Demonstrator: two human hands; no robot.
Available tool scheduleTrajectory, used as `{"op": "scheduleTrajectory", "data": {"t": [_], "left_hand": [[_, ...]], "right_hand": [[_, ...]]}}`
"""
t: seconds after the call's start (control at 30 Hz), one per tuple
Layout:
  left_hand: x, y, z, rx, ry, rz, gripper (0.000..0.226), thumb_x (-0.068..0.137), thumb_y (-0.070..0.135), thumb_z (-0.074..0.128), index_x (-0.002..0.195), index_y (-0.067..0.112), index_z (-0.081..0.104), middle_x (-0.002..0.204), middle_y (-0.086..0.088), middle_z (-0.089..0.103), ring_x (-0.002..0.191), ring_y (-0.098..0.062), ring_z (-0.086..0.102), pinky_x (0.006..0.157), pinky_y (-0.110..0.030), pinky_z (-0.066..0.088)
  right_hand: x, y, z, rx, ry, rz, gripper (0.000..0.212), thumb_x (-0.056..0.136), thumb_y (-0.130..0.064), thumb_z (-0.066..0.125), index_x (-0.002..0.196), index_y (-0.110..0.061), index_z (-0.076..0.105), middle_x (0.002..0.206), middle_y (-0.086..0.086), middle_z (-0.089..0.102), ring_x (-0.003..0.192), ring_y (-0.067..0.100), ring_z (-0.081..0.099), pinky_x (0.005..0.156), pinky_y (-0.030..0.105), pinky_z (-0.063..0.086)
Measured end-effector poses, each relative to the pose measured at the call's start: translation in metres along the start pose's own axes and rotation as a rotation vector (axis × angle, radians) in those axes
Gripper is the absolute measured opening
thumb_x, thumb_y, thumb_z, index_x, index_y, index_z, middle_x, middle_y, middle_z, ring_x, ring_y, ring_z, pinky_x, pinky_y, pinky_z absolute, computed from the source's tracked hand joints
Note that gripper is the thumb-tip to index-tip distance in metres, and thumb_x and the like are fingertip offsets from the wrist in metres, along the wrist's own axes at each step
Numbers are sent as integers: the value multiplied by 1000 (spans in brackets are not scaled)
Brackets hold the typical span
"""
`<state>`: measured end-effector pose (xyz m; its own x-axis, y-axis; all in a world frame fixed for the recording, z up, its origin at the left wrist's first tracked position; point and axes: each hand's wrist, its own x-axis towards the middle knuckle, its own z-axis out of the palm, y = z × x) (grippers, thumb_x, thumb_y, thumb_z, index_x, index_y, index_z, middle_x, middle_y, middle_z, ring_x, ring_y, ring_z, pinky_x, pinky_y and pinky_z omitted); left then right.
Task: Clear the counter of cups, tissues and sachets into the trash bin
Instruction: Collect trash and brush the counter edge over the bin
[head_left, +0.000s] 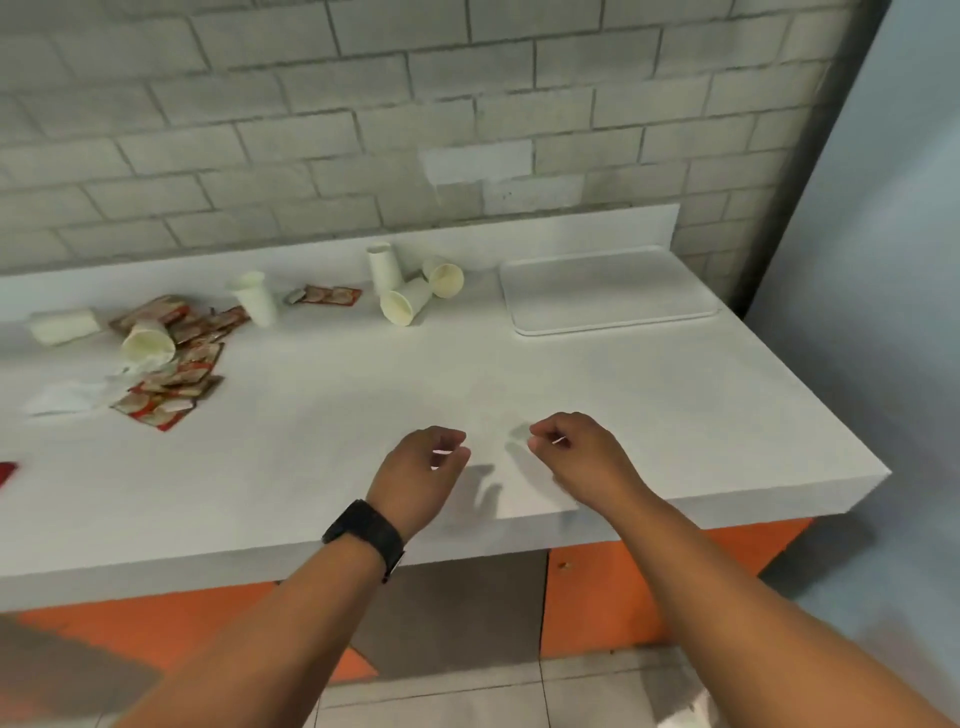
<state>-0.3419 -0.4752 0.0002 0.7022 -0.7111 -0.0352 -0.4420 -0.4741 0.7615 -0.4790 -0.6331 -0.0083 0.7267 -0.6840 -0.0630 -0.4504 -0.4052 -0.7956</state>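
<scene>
Head view: both hands' fingers hang loosely curled, apparently empty, above the counter (322, 447) near littered cups (405, 306).

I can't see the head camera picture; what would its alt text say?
Two bare hands, the left hand and right hand, hover loosely curled and empty over a white counter. Farther back lie scattered paper cups, red sachets and tissues, with an empty white tray on the right.
</scene>
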Motion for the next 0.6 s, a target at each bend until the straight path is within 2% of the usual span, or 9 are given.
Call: {"op": "scheduleTrajectory", "data": {"t": [0.2,0.37,0.6], "left_hand": [[12,-49,-68,-5,27,-42,26,92,35,56,116,27,60,118,11,58,95,-3,59,74,-18,42],[32,-83,-120,32,27,-43,26,92,35,55,116,26,60,120,10,57,96,-6,59,82,-21,42],[71,-106,-152,52,15,-25,30,92,34,56,120,26,58,127,7,53,103,-9,57,86,-22,42]], "right_hand": [[24,-50,65,-18,-33,-45,25,93,-33,58,114,-22,65,111,-8,56,98,8,55,82,21,38],[52,-88,112,-10,-11,-45,24,92,-33,58,112,-23,66,116,-4,58,101,11,57,83,23,41],[90,-112,137,14,39,-19,19,89,-34,61,105,-26,68,116,-2,59,100,16,64,87,30,48]]}}
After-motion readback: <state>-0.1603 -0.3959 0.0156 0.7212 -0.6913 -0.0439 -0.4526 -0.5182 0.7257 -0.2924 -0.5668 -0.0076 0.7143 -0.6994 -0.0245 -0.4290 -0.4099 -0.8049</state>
